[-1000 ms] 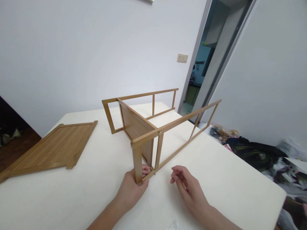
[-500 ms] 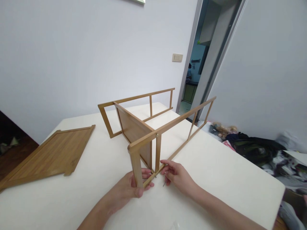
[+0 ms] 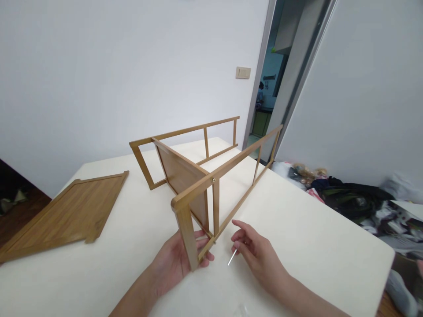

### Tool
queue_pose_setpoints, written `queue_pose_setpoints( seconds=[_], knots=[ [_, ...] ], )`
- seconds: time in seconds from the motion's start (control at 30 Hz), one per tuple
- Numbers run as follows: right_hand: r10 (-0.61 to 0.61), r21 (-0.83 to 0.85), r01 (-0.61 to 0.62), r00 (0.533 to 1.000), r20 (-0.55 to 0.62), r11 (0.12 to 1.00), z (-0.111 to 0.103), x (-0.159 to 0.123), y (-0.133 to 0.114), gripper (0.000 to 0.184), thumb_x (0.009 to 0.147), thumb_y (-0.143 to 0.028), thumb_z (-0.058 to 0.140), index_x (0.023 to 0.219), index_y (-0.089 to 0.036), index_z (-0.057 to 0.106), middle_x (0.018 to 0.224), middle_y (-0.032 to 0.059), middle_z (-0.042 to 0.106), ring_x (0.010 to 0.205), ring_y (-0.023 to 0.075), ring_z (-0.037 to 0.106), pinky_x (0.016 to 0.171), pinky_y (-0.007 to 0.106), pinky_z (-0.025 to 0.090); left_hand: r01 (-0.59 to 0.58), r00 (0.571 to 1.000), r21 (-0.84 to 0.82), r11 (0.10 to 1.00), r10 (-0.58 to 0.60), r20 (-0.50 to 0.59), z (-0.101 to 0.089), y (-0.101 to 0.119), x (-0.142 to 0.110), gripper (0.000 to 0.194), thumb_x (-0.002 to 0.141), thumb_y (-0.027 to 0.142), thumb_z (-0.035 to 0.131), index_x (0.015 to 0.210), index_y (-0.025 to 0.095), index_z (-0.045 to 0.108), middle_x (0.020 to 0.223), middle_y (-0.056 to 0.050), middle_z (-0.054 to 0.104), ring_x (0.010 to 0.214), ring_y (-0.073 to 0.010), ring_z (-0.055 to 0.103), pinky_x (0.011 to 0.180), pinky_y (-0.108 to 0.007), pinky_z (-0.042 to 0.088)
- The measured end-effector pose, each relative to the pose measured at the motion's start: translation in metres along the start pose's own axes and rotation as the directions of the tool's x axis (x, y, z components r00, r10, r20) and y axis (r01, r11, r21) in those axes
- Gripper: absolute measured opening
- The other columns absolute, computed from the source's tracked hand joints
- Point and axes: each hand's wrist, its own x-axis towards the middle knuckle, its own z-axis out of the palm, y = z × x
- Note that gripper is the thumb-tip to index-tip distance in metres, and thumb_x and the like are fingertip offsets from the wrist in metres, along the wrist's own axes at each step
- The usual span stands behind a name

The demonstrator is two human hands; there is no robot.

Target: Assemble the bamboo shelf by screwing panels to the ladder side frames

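Note:
A wooden rack frame [image 3: 194,189] lies on its side on the table, two ladder-like sides joined by a wooden shelf panel [image 3: 175,171]. At its near corner my left hand [image 3: 176,259] cups the lower rail, fingers passing beneath and around it. One bolt head [image 3: 213,180] shows on the near side's upper rail and another bolt [image 3: 215,242] on the lower rail, just beyond my left fingertips. Right of that lower bolt, my right hand [image 3: 259,255] pinches a thin silver hex key [image 3: 232,257], its tip pointing down and left, apart from the frame.
A second wooden panel [image 3: 66,211] lies flat at the left of the white table [image 3: 313,255]. A small clear plastic piece [image 3: 242,311] is at the near edge. Beyond the right edge are piled bags and clothes [image 3: 350,198]. The wall stands behind, with a doorway.
My right hand moved in to the lower rail, then back slightly right; the hex key now shows clearly. My left hand's hold slid further under the rail. The frame's near side swung slightly left.

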Motion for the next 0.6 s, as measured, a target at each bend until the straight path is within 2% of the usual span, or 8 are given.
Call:
queue_pose_setpoints(
  seconds=[0.1, 0.27, 0.37, 0.5, 0.6],
  knots=[
    [0.004, -0.105, -0.009, 0.999, -0.052, 0.994, -0.005, -0.013, 0.005, 0.035, 0.089, -0.031, 0.054, 0.123, -0.025, 0.055, 0.089, 0.0038, 0.065, 0.074, 0.0164, 0.065, 0.071, 0.032, 0.055, 0.01, 0.999, 0.041, 0.999, -0.008, -0.036, 0.003, -0.001, 0.001, 0.041, 0.088, 0.036, 0.061, 0.11, 0.003, 0.068, 0.116, -0.021, 0.067, 0.089, -0.0303, 0.07, 0.076, -0.037, 0.053],
    [0.082, 0.042, -0.078, 0.991, -0.11, 0.996, -0.002, -0.015, 0.015, 0.039, 0.085, -0.037, 0.063, 0.121, -0.023, 0.057, 0.089, 0.0048, 0.067, 0.077, 0.0181, 0.066, 0.072, 0.033, 0.057, -0.027, 0.996, 0.155, 0.988, 0.039, -0.074, 0.012, 0.0, -0.001, 0.037, 0.077, 0.022, 0.073, 0.11, 0.004, 0.069, 0.106, -0.019, 0.069, 0.083, -0.0259, 0.069, 0.072, -0.033, 0.053],
    [0.1, 0.08, -0.091, 0.989, -0.11, 0.993, -0.001, -0.012, 0.017, 0.04, 0.081, -0.039, 0.069, 0.117, -0.023, 0.062, 0.093, 0.0064, 0.068, 0.08, 0.0189, 0.066, 0.075, 0.034, 0.057, -0.015, 0.995, 0.185, 0.983, 0.033, -0.098, 0.014, 0.0, -0.001, 0.038, 0.073, 0.018, 0.077, 0.109, 0.006, 0.07, 0.107, -0.018, 0.068, 0.084, -0.0253, 0.069, 0.072, -0.032, 0.054],
    [0.081, 0.061, -0.073, 0.986, -0.148, 0.995, -0.002, -0.011, 0.017, 0.028, 0.078, -0.045, 0.074, 0.093, -0.021, 0.071, 0.107, 0.0101, 0.064, 0.084, 0.0191, 0.065, 0.074, 0.033, 0.056, -0.013, 0.994, 0.215, 0.976, 0.037, -0.106, 0.009, -0.002, 0.001, 0.034, 0.075, 0.017, 0.077, 0.107, 0.007, 0.07, 0.103, -0.015, 0.069, 0.082, -0.0241, 0.07, 0.073, -0.033, 0.055],
    [0.104, 0.037, -0.1, 0.983, -0.154, 0.994, -0.002, -0.012, 0.014, 0.031, 0.073, -0.05, 0.077, 0.072, -0.02, 0.071, 0.109, 0.011, 0.063, 0.091, 0.0216, 0.064, 0.072, 0.03, 0.054, -0.02, 0.995, 0.211, 0.977, 0.04, -0.088, 0.006, -0.004, 0.002, 0.034, 0.076, 0.015, 0.076, 0.109, 0.008, 0.069, 0.108, -0.016, 0.068, 0.083, -0.0242, 0.07, 0.074, -0.034, 0.055]
  ],
)
